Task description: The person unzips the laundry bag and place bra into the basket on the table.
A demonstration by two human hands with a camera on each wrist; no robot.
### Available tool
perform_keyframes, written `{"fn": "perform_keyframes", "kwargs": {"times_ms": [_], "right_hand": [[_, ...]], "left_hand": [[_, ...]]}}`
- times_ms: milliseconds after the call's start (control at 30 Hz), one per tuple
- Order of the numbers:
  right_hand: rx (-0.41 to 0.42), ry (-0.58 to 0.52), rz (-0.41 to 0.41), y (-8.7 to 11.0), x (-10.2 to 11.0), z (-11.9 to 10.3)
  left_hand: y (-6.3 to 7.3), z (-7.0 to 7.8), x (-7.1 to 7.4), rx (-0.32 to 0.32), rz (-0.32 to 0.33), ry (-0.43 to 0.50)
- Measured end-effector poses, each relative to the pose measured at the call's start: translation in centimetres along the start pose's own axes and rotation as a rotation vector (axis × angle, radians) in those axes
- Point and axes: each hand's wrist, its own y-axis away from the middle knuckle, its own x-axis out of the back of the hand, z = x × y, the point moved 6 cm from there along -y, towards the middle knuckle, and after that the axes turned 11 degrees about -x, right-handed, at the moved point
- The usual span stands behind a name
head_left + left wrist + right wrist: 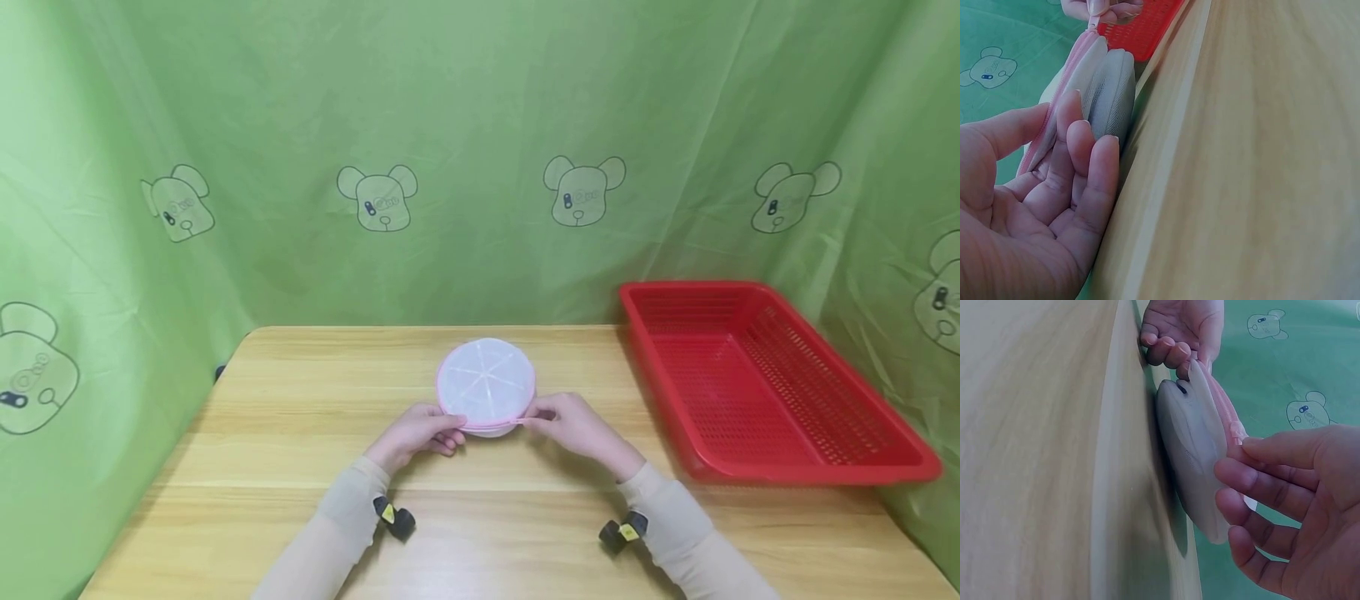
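Note:
A round zippered pouch (486, 379) with a pale top, spoke-like seams and a pink rim is held just over the wooden table. Its left front edge is pinched between the thumb and fingers of my left hand (420, 429). Opposite, my right hand (566, 423) pinches the pink zipper pull (1093, 22) at the front right of the rim. In the left wrist view the pink zipper (1066, 81) runs along the rim between both hands. A grey padded underside (1185, 450) faces the table in the right wrist view.
A red plastic basket (750, 476) with perforated walls stands at the right side of the table (315, 392). Green curtains (480, 92) printed with bear heads hang behind and at both sides. Small black cameras (402, 523) are strapped to both wrists.

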Motion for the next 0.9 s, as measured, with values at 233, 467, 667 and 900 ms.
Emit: {"fn": "perform_keyframes", "kwargs": {"times_ms": [233,467,667,900], "right_hand": [[-0.002,0.003,-0.002,0.0,0.1,0.0],[-0.022,0.003,0.04,-0.1,0.7,0.5],[-0.01,-0.001,0.039,-0.1,1.0,0.4],[-0.021,0.014,0.063,-0.1,1.4,0.7]], "left_hand": [[-0.2,-0.2,0.0,0.009,0.0,0.001],[-0.1,-0.1,0.1,0.005,0.006,0.003],[-0.2,-0.1,0.1,0.005,0.005,0.004],[-0.2,-0.1,0.1,0.009,0.003,0.013]]}}
